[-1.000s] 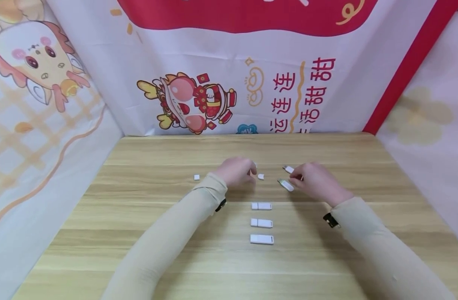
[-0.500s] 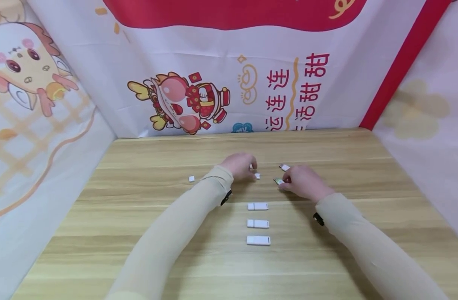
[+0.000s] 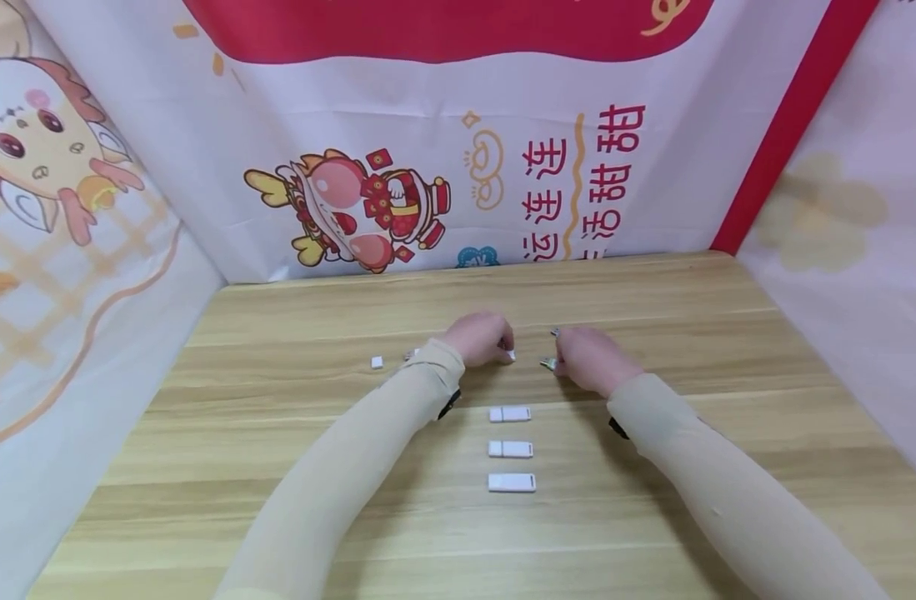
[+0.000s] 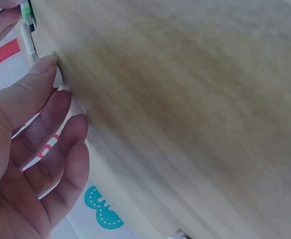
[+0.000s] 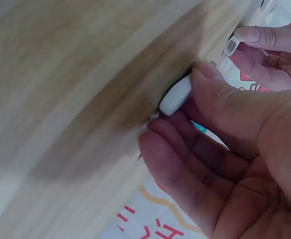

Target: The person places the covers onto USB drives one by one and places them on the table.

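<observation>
Left of centre: loose cap (image 3: 377, 363). Centre: left hand (image 3: 478, 337), thumb and finger pinching second cap (image 5: 231, 46); lower centre, three capped drives (image 3: 511, 450). Right of centre: right hand (image 3: 588, 358), clamped on bare drive (image 5: 176, 97). Step, apparently: capping; next move calls for lining up the pair. Bench (image 3: 352, 533): wood-grain, pale. Behind and beside: printed cloth (image 3: 397, 92).

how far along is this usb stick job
Apparently done: three capped sticks lie in a column. In hand: the left hand pinches a cap, the right hand holds an uncapped stick, not yet joined. Seemingly remaining: another uncapped stick mostly behind that hand, plus a loose cap and a partly hidden stick by the left sleeve.
</observation>
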A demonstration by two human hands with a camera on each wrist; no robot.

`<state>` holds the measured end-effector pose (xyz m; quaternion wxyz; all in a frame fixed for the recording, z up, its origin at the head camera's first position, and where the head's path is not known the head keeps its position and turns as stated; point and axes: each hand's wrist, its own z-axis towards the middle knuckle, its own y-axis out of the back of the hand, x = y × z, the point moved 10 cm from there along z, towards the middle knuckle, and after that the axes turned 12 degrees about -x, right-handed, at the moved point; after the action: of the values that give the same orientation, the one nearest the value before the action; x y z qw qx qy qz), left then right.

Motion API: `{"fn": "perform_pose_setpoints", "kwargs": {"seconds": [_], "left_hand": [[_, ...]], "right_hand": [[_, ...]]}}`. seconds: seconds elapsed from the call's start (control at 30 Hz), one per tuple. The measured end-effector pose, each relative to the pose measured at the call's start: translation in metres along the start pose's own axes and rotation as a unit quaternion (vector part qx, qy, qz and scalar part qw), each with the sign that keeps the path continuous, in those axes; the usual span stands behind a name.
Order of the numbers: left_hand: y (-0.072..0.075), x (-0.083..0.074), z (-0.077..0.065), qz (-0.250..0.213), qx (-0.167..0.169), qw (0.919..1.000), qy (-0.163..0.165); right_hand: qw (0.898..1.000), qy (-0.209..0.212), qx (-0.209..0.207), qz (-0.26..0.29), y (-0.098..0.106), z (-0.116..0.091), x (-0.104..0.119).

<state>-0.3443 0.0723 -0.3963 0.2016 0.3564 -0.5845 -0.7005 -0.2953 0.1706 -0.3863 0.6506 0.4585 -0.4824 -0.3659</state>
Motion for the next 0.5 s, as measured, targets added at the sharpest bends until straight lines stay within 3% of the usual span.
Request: {"fn": "perform_pose_setpoints", "kwargs": {"seconds": [0.3, 0.5], "left_hand": [[-0.002, -0.006, -0.007, -0.001, 0.008, 0.9999, -0.007], [0.012, -0.009, -0.025, -0.041, -0.006, 0.9991, -0.011]], "right_hand": [[1.000, 0.007, 0.003, 0.009, 0.000, -0.006, -0.005], [0.999, 0.025, -0.024, 0.020, 0.013, -0.021, 0.003]]}}
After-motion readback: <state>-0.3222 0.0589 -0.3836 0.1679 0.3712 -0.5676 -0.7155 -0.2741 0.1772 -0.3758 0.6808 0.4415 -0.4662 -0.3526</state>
